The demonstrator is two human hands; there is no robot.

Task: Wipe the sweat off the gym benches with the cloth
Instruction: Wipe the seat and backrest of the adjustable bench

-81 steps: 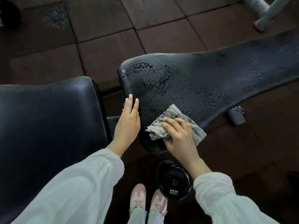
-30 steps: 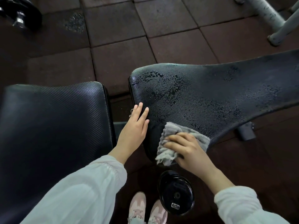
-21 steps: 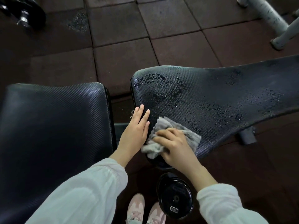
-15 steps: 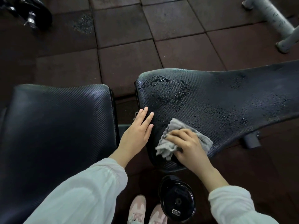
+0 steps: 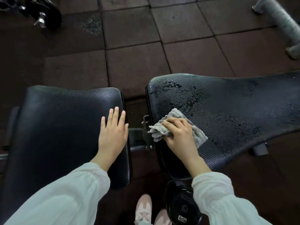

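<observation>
Wiping the wet bench pad, droplets beyond the cloth near its left end. Right hand curled, gripping it; left hand flat, fingers straight, on the seat pad left of it. Risk: bunched cloth smearing, missing far drops.

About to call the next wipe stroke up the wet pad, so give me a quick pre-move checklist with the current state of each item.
1. Cloth under control: ok, right hand presses it down, fingers curled over it.
2. Cloth on the wet bench pad: ok, at its near left edge.
3. Droplets left to wipe: not ok, many lie beyond and right of the cloth.
4. Left hand out of the stroke path: ok, flat on the other bench pad.
5. Other pad dry: cannot tell for certain; no droplets visible.
</observation>
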